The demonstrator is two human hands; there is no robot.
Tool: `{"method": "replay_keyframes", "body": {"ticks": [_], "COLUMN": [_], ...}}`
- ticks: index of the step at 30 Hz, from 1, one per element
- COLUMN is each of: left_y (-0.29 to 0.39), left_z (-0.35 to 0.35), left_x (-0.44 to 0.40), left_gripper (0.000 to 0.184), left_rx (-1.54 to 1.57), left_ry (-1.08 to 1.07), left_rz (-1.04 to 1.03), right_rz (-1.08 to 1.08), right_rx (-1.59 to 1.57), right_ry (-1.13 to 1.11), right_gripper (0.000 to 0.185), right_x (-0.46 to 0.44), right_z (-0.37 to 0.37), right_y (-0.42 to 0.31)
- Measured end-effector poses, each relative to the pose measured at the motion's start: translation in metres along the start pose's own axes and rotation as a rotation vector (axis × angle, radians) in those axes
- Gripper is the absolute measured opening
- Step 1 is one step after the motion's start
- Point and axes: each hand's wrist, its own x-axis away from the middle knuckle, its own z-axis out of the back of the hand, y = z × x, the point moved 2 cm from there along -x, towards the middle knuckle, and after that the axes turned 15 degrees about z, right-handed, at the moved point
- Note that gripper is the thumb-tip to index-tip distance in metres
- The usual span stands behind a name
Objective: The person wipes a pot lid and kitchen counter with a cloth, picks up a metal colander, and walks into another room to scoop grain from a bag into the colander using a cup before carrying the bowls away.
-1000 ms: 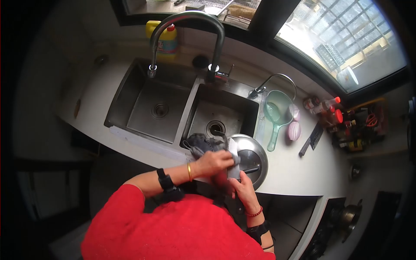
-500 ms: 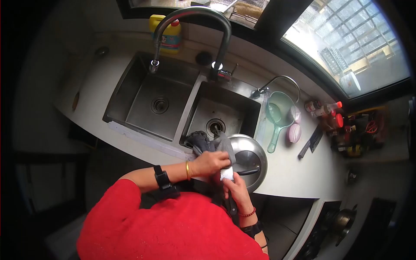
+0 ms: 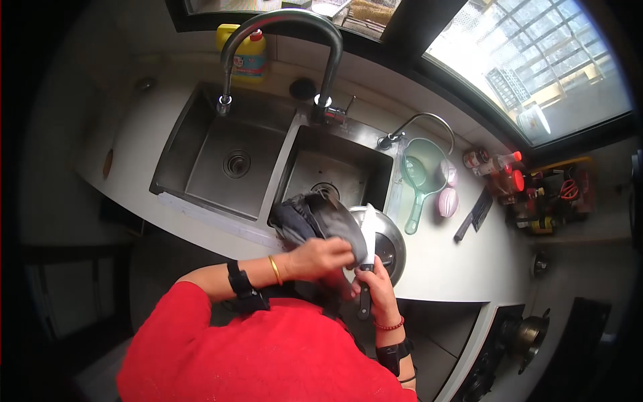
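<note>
My left hand, with a gold bangle at its wrist, is closed on a bunched dark grey cloth that hangs over the front edge of the right sink basin. My right hand grips the black handle of a knife. Its pale blade points up, away from my body, just right of the cloth. Whether cloth and blade touch, I cannot tell. Beneath the blade lies a round steel lid with a dark handle, partly hidden by my hands and the cloth.
A double steel sink with a tall faucet is in front. To the right are a green dipper, red onions, a dark-bladed knife and several bottles. A yellow jug stands behind the sink.
The knife blade has come out of the cloth and now shows, pointing upward. The cloth has spread leftward in my left hand. The whole view has shifted slightly.
</note>
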Motion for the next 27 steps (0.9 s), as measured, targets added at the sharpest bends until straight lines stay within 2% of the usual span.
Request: {"method": "replay_keyframes", "body": {"ticks": [3, 5, 8, 9, 10, 12, 13, 16, 20, 21, 27], "left_y": [-0.005, -0.030, -0.072, -0.087, -0.099, -0.087, -0.076, -0.043, 0.005, 0.013, -0.018], "left_z": [-0.009, -0.003, 0.005, 0.007, 0.009, 0.024, 0.028, 0.035, 0.003, -0.008, -0.010], "left_x": [0.004, -0.007, -0.009, -0.006, 0.000, -0.001, -0.002, -0.005, -0.005, -0.003, 0.003], "left_gripper": [0.018, 0.018, 0.019, 0.020, 0.020, 0.018, 0.018, 0.020, 0.021, 0.020, 0.019], "left_rx": [-0.062, -0.117, -0.079, -0.051, -0.003, 0.068, 0.057, -0.101, -0.135, -0.171, -0.289], "left_ry": [-0.038, 0.014, 0.074, 0.121, 0.187, 0.233, 0.179, 0.081, 0.006, -0.015, 0.055], "left_rz": [0.060, 0.212, 0.495, 0.572, 0.584, 0.535, 0.514, 0.387, 0.171, 0.216, 0.393], "right_rz": [-0.049, -0.086, -0.056, 0.056, 0.206, 0.481, 0.594, 0.531, 0.623, 0.696, 0.697], "right_rx": [0.005, 0.001, 0.127, 0.282, 0.522, 1.033, 1.314, 1.695, 1.725, 1.693, 1.635], "right_ry": [-0.181, -0.254, -0.231, -0.203, -0.187, -0.143, -0.086, -0.025, -0.003, 0.016, 0.035], "right_gripper": [0.026, 0.027, 0.033, 0.044, 0.047, 0.054, 0.058, 0.062, 0.050, 0.044, 0.043], "right_x": [0.006, 0.011, 0.021, 0.022, 0.018, 0.010, 0.011, 0.011, 0.002, 0.003, 0.016], "right_z": [-0.008, -0.011, -0.023, -0.024, -0.014, 0.000, 0.002, 0.009, -0.007, -0.018, -0.009], "right_y": [-0.001, -0.001, -0.015, -0.019, -0.018, -0.023, -0.028, -0.027, -0.014, -0.016, -0.013]}}
